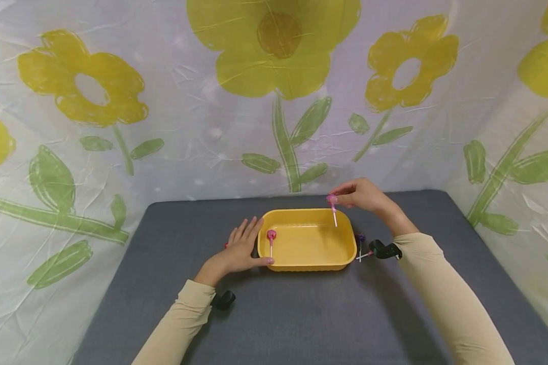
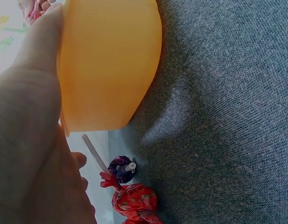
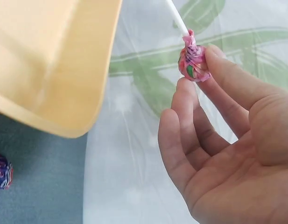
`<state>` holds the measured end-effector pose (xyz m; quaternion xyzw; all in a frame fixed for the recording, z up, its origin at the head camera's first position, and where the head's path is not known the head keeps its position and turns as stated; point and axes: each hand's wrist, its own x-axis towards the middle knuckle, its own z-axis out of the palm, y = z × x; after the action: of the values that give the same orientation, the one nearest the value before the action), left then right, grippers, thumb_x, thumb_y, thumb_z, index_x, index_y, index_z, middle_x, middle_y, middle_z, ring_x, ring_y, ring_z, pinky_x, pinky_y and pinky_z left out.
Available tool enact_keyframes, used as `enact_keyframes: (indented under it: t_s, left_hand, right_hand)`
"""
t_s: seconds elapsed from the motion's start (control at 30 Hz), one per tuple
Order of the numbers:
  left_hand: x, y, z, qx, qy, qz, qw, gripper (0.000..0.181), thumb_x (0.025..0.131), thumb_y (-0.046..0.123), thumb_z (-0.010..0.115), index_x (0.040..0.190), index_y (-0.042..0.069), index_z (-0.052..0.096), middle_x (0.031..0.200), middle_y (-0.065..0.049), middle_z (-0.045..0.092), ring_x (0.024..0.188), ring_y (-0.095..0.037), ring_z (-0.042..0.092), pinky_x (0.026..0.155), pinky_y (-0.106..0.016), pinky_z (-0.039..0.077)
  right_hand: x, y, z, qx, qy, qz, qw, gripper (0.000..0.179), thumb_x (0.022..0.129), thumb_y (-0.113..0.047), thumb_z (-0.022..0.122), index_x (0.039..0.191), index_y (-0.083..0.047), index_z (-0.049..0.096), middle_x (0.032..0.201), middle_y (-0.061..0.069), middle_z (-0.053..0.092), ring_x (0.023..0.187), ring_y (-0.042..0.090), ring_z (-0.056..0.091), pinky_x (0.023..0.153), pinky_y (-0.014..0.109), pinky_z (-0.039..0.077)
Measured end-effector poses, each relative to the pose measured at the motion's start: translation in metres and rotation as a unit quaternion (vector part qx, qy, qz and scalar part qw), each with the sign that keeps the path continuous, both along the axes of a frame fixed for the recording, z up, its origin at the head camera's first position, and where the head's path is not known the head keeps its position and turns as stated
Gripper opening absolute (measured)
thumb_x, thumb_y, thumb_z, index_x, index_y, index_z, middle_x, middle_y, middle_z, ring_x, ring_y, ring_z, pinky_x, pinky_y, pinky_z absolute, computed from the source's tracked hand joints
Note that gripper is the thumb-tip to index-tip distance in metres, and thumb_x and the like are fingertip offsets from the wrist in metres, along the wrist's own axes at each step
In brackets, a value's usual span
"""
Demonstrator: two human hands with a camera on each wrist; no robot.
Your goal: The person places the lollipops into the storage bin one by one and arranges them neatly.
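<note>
My right hand (image 1: 363,195) pinches a pink-wrapped lollipop (image 1: 332,199) by its candy head, over the far right corner of a yellow tray (image 1: 307,266). The white stick points down towards the tray in the head view. In the right wrist view, thumb and fingertips meet at the wrapper (image 3: 194,63). My left hand (image 1: 237,252) rests against the tray's left end, fingers stretched along its side and thumb at the front rim. Inside the tray, near that hand, lies a pink-red lollipop (image 1: 271,234).
Right of the tray lie a purple lollipop (image 1: 361,237) and a reddish one (image 1: 366,255), partly behind the black wrist strap (image 1: 385,250). Beyond the left hand are a red-wrapped lollipop (image 2: 134,201) and a dark purple one (image 2: 119,170). A flowered sheet (image 1: 187,167) hangs behind the grey table (image 1: 301,319).
</note>
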<state>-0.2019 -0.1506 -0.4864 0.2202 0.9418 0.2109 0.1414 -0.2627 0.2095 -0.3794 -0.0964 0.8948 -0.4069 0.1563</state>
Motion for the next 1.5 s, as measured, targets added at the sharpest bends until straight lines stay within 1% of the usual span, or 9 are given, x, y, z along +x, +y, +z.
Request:
enact_keyframes:
  t_s: [0.1,0.23,0.47,0.63,0.8,0.93,1.1,1.23,1.5]
  left_hand:
    - [0.0,0.0,0.0,0.0,-0.001,0.001,1.0,0.117,0.081,0.07,0.065,0.161,0.02,-0.005,0.169,-0.014,0.0,0.156,-0.039,-0.006,0.123,-0.063,0.001]
    - [0.0,-0.001,0.0,-0.005,0.001,0.001,1.0,0.117,0.081,0.071,0.064,0.161,0.02,-0.006,0.169,-0.014,0.0,0.156,-0.039,-0.005,0.123,-0.063,0.002]
    - [-0.001,-0.001,0.001,-0.006,-0.001,0.0,1.0,0.117,0.082,0.07,0.064,0.161,0.021,-0.006,0.169,-0.012,-0.001,0.156,-0.039,-0.006,0.123,-0.062,0.001]
    - [-0.001,-0.001,0.003,-0.005,-0.002,0.0,1.0,0.117,0.081,0.07,0.065,0.161,0.02,-0.005,0.169,-0.013,0.0,0.156,-0.039,-0.005,0.123,-0.063,0.001]
    - [0.0,0.0,0.003,-0.004,-0.007,0.001,1.0,0.117,0.081,0.07,0.065,0.161,0.02,-0.006,0.169,-0.013,-0.001,0.156,-0.039,-0.006,0.124,-0.062,0.0]
    - [0.0,0.0,0.004,-0.007,-0.004,0.001,1.0,0.117,0.081,0.071,0.064,0.161,0.02,-0.006,0.169,-0.013,-0.001,0.156,-0.039,-0.005,0.124,-0.062,0.001]
    - [0.0,0.001,0.004,-0.009,-0.003,0.002,1.0,0.118,0.081,0.071,0.064,0.161,0.019,-0.005,0.169,-0.013,-0.001,0.156,-0.04,-0.005,0.124,-0.062,0.001]
    - [0.0,0.001,0.003,-0.009,-0.003,0.002,1.0,0.118,0.081,0.071,0.064,0.161,0.019,-0.005,0.169,-0.013,0.0,0.156,-0.04,-0.005,0.124,-0.062,0.001]
    - [-0.001,0.001,0.001,-0.014,-0.001,0.004,0.9999,0.118,0.081,0.072,0.064,0.161,0.019,-0.004,0.169,-0.013,0.0,0.156,-0.039,-0.004,0.124,-0.062,0.002]
  right_hand:
    - [-0.003,-0.004,0.0,-0.003,0.0,0.001,1.0,0.043,0.089,-0.043,0.072,0.121,-0.015,0.072,0.109,0.009,0.074,0.087,0.016,0.062,0.077,0.025,0.052]
    - [-0.006,-0.013,0.002,-0.014,-0.001,-0.002,0.9999,0.041,0.088,-0.043,0.073,0.12,-0.016,0.073,0.106,0.006,0.074,0.086,0.017,0.062,0.078,0.027,0.053]
    - [-0.01,-0.028,0.005,-0.039,-0.003,0.007,0.9992,0.04,0.088,-0.041,0.073,0.12,-0.016,0.073,0.116,0.008,0.073,0.093,0.018,0.065,0.089,0.037,0.056]
    - [-0.012,-0.039,0.005,-0.054,-0.002,0.007,0.9985,0.037,0.088,-0.04,0.074,0.118,-0.018,0.074,0.113,0.006,0.074,0.095,0.02,0.067,0.087,0.035,0.056]
    - [-0.012,-0.048,0.001,-0.076,-0.005,0.011,0.997,0.036,0.089,-0.038,0.074,0.117,-0.017,0.074,0.113,0.006,0.075,0.098,0.021,0.067,0.089,0.038,0.056]
    - [-0.012,-0.054,-0.003,-0.078,-0.009,0.008,0.9969,0.036,0.09,-0.037,0.073,0.119,-0.017,0.073,0.116,0.006,0.074,0.097,0.021,0.067,0.088,0.035,0.056]
    - [-0.012,-0.061,-0.005,-0.072,0.0,0.008,0.9974,0.036,0.091,-0.035,0.071,0.121,-0.016,0.072,0.119,0.009,0.073,0.097,0.021,0.068,0.091,0.039,0.057]
    - [-0.012,-0.065,-0.007,-0.082,-0.003,0.01,0.9966,0.035,0.091,-0.035,0.071,0.121,-0.016,0.072,0.119,0.01,0.072,0.097,0.023,0.068,0.092,0.041,0.057]
    - [-0.015,-0.071,-0.017,-0.118,-0.019,-0.004,0.9928,0.031,0.089,-0.032,0.074,0.115,-0.016,0.075,0.109,0.006,0.075,0.092,0.02,0.066,0.093,0.045,0.055]
